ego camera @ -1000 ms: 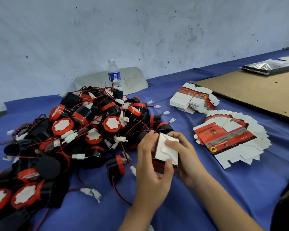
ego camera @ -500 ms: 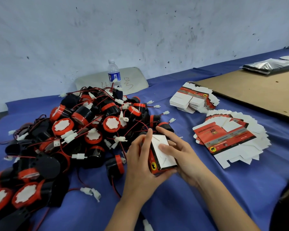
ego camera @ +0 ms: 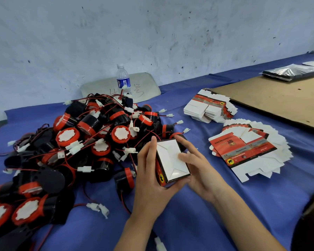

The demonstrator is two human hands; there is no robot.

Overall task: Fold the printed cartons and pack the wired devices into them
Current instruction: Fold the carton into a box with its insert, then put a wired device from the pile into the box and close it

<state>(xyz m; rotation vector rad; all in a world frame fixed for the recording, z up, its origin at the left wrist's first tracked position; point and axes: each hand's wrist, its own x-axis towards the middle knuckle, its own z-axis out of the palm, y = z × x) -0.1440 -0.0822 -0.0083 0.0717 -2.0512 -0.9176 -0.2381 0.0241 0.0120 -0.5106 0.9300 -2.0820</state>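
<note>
One folded carton (ego camera: 171, 163) is up off the counter (ego camera: 198, 225), held between both hands just at the near right edge of the heap, its white tucked end flaps facing up and a red and black printed side turned left. The left hand (ego camera: 149, 180) cups it from below and from the left, fingers running up along the printed side. The right hand (ego camera: 201, 171) grips the other side, thumb lying on the white flaps and fingers reaching round the far corner. The wired devices (ego camera: 91, 142) lie in a single tangled heap to the left, black drums with red caps, red and black leads and white plugs, too many and too overlapped to count, easily dozens. A few loose plugs stray onto the blue cloth around it. Unfolded cartons sit in two lots to the right: one squared stack (ego camera: 207, 109) farther back and one fanned pile (ego camera: 246, 151) nearer, printed face up on top. There is one water bottle (ego camera: 123, 79) behind the heap, in front of one grey board (ego camera: 147, 84) leaning on the wall, one brown cardboard sheet (ego camera: 272, 100) at far right, and one bundle of dark plastic packets (ego camera: 288, 72) at its back corner. Bare cloth shows in a strip between heap and fanned pile, and widest along the near edge around the forearms.
</note>
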